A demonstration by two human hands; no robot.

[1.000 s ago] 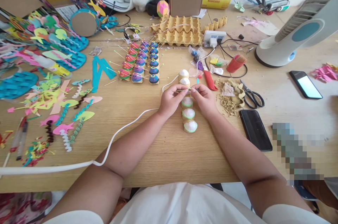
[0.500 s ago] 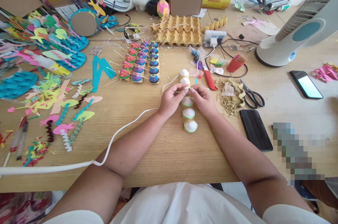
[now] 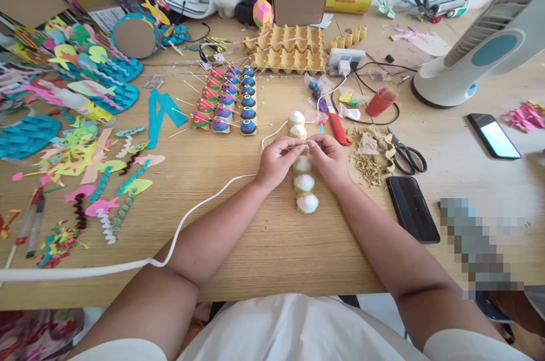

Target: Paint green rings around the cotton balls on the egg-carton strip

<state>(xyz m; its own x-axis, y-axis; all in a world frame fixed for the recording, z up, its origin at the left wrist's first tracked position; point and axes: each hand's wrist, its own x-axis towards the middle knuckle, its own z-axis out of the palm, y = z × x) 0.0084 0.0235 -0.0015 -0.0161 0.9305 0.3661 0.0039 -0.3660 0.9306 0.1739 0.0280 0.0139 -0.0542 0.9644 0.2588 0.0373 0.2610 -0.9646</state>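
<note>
A row of egg-carton cups [image 3: 304,183] filled with white clay domes runs away from me on the table, and the nearer ones have a light green rim. Over the middle of this row, my left hand [image 3: 281,158] and my right hand [image 3: 327,158] meet with thumbs and index fingers pinched. Between the fingertips a thin green strand [image 3: 307,143] barely shows; most of it is hidden. The cup right under my fingers is partly covered. Beyond the left hand stand rows of painted egg-carton caterpillars [image 3: 221,108] with pins sticking out.
To the right lie scissors [image 3: 407,152], a black phone [image 3: 413,209], plant-like scraps [image 3: 369,165] and a red clay packet [image 3: 339,129]. A white cable [image 3: 204,200] crosses by my left forearm. Paper shapes [image 3: 102,208] cover the left side; a fan [image 3: 468,49] stands at right.
My fingertips have shifted slightly along the green strand, and less of it shows between them. The right hand's fingers are a little higher. The cups have stayed in place.
</note>
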